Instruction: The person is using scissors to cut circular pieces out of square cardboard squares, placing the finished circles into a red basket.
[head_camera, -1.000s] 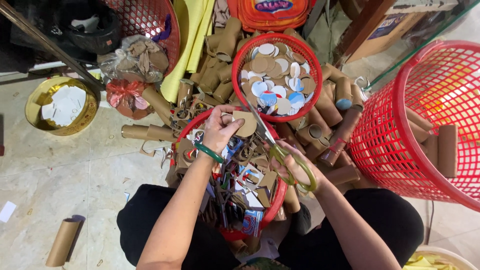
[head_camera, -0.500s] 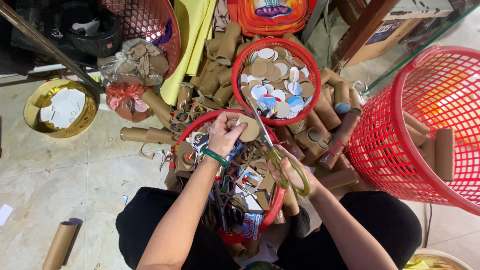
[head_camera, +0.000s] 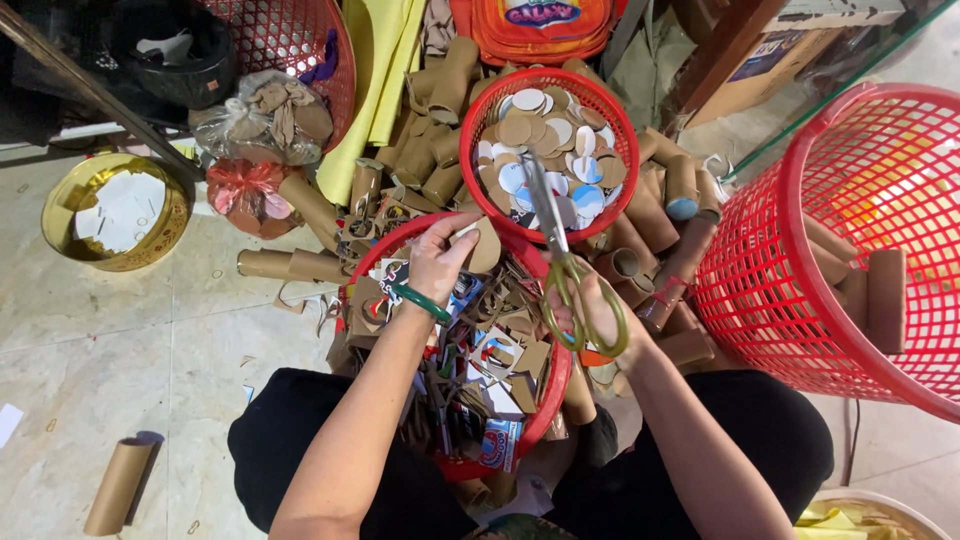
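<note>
My left hand (head_camera: 440, 258), with a green bangle on the wrist, pinches a brown cardboard piece (head_camera: 484, 245) over a red basket of cardboard scraps (head_camera: 548, 395) between my knees. My right hand (head_camera: 598, 318) grips yellow-handled scissors (head_camera: 560, 255); the blades point up and away, over a smaller red basket (head_camera: 610, 100) filled with cut cardboard discs. The blades look nearly closed and sit just right of the held piece.
A large red mesh basket (head_camera: 800, 250) with cardboard tubes stands at the right. Many brown tubes (head_camera: 430, 150) lie piled behind the baskets. A gold round tin (head_camera: 60, 235) with white scraps sits at left, a loose tube (head_camera: 118, 487) on the tiled floor.
My left hand and its cardboard piece shifted slightly right, closer to the scissors. The scissors stay in my right hand, blades still over the disc basket.
</note>
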